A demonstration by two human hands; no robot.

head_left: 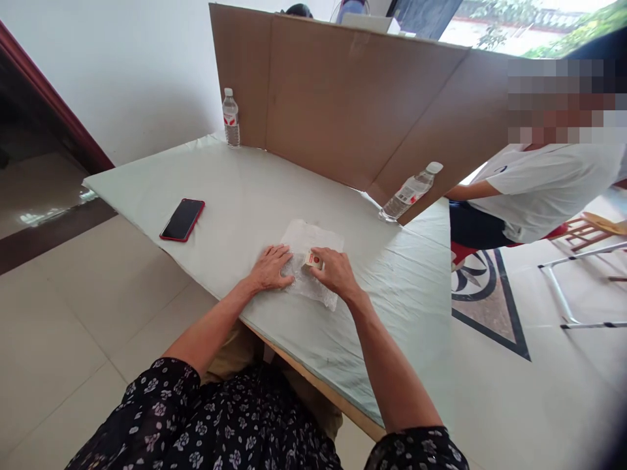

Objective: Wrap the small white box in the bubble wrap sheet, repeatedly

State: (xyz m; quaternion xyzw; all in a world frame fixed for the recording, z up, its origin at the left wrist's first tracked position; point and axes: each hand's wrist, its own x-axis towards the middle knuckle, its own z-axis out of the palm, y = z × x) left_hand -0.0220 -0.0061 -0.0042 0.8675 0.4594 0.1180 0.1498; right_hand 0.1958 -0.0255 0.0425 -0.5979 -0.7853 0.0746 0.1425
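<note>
A sheet of clear bubble wrap [313, 238] lies flat on the pale green table [235, 196] in front of me. My left hand [270, 266] rests palm down on its left edge, fingers stretched out. My right hand [334, 271] sits on the wrap's right part, fingers curled round a small white box with a red mark [314, 260]. The box lies on the wrap between my two hands.
A red-cased phone [183, 219] lies screen up at the left. A tall cardboard screen [353, 98] stands across the table's back, with a water bottle [230, 118] at its left end and another [409, 191] leaning at its right. A person in white [543, 186] sits to the right.
</note>
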